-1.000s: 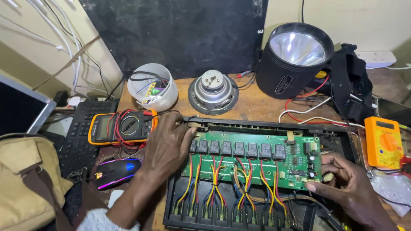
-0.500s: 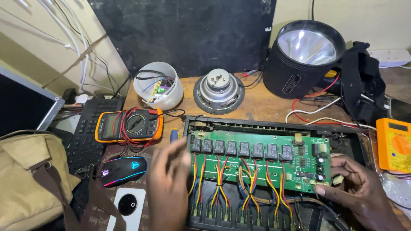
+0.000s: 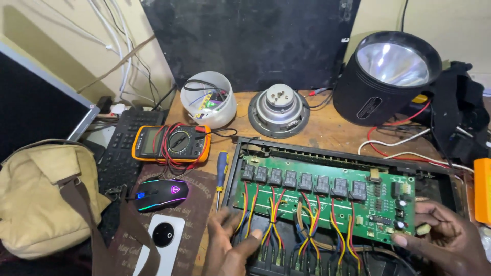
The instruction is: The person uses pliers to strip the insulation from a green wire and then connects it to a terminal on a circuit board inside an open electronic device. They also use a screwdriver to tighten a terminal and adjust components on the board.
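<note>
As the left hand (image 3: 230, 250) was drawn back, fingers spread and empty, from the green rectangular circuit board (image 3: 327, 204) in its black case on the wooden tabletop (image 3: 327, 133), its right edge was held by the right hand (image 3: 442, 240).

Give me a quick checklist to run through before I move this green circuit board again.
1. Right hand on the green circuit board: ok, fingers touch its right end.
2. Left hand grip: not ok, open, blurred, beside the bundled wires, holding nothing.
3. Wires free of the black case: cannot tell, their lower ends are hidden.
4. Screwdriver within reach: ok, lying left of the case.
5. Multimeter ready: not ok, leads coiled on top.
6. Power disconnected: cannot tell.
</note>
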